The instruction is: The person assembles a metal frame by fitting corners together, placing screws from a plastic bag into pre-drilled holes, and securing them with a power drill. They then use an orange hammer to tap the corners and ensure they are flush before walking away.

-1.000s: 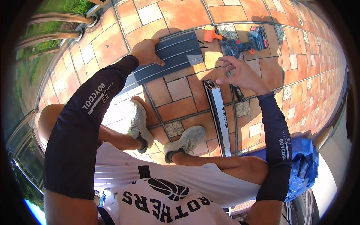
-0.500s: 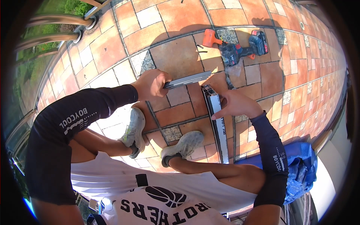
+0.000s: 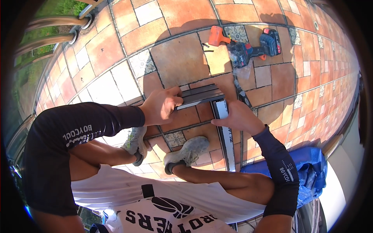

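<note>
My left hand (image 3: pixel 162 104) is closed around one end of a short dark grey channelled profile (image 3: pixel 199 94), which looks like a piece of metal framing. A long profile (image 3: pixel 228 145) with a white face and dark edges runs from beside my shoe up to my right hand (image 3: pixel 244 118). The fingers of that hand are wrapped round its upper end. The two profiles meet at roughly a right angle, the short one's right end at the long one's top. Whether they are joined I cannot tell.
Beyond my hands, a dark cordless power tool (image 3: pixel 241 54) with an orange part (image 3: pixel 216 36) and a battery lies on the tiled floor (image 3: pixel 176 54). A slim dark hand tool (image 3: pixel 244 95) rests nearer. A blue bag (image 3: pixel 311 167) is at right; metal railings (image 3: pixel 58 23) stand upper left.
The short profile has moved right and turned, from standing apart to meeting the long profile's upper end. My right hand has shifted slightly down along the long profile.
</note>
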`<state>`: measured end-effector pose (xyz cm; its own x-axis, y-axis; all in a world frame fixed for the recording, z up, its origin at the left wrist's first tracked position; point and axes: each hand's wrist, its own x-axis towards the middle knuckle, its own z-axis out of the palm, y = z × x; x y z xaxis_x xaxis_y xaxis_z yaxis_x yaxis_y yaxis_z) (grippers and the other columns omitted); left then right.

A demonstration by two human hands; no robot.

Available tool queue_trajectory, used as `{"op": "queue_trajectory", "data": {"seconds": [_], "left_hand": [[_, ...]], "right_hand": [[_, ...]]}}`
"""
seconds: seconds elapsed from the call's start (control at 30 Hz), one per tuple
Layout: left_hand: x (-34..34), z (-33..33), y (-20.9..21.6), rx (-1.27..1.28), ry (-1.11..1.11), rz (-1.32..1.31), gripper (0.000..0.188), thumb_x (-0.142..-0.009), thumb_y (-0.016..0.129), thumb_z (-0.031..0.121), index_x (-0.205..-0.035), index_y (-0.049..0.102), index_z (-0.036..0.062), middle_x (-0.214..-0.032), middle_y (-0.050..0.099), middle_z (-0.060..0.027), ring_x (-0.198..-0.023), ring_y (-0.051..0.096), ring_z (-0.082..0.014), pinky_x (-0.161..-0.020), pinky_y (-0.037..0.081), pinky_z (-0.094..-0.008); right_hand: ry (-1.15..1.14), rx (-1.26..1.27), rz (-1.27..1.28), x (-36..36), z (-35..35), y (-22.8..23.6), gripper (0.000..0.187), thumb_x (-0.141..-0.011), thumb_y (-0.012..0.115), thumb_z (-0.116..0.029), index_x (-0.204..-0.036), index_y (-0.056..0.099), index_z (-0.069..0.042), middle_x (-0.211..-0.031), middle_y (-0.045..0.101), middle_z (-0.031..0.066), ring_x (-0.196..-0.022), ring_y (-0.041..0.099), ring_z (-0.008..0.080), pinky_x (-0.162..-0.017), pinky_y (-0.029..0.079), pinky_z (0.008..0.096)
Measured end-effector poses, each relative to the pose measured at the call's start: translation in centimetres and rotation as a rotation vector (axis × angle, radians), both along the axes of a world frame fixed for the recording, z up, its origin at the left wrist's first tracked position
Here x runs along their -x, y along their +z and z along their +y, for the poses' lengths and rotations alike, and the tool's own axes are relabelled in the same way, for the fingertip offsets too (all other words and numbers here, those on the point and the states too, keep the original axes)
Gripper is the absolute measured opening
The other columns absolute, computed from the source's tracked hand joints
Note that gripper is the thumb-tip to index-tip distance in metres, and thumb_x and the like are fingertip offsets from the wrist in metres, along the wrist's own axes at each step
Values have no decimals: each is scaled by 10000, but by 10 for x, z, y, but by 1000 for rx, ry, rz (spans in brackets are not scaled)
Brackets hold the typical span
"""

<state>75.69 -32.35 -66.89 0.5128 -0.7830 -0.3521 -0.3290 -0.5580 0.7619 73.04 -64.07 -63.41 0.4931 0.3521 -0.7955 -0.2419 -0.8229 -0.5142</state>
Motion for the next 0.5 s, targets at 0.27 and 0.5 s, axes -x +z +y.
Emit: {"op": "queue_trajectory", "data": {"seconds": [0.27, 0.5], "left_hand": [[1, 7, -2, 5, -33, 41, 200, -679, 726, 82, -860, 661, 27, -1160, 637, -129, -988, 683, -370, -804, 576, -448], [7, 1, -7, 36, -37, 26, 299, -610, 746, 146, -864, 651, 20, -1294, 675, -117, -947, 677, -391, -792, 578, -461]], "right_hand": [[-49, -116, -85, 7, 1, -12, 460, -769, 880, -377, -874, 683, 25, -694, 668, 191, -682, 682, 384, -669, 542, 450], [21, 43, -43, 6, -1, -9, 437, -746, 844, -423, -780, 728, -3, -694, 698, 194, -713, 706, 403, -703, 572, 473]]}}
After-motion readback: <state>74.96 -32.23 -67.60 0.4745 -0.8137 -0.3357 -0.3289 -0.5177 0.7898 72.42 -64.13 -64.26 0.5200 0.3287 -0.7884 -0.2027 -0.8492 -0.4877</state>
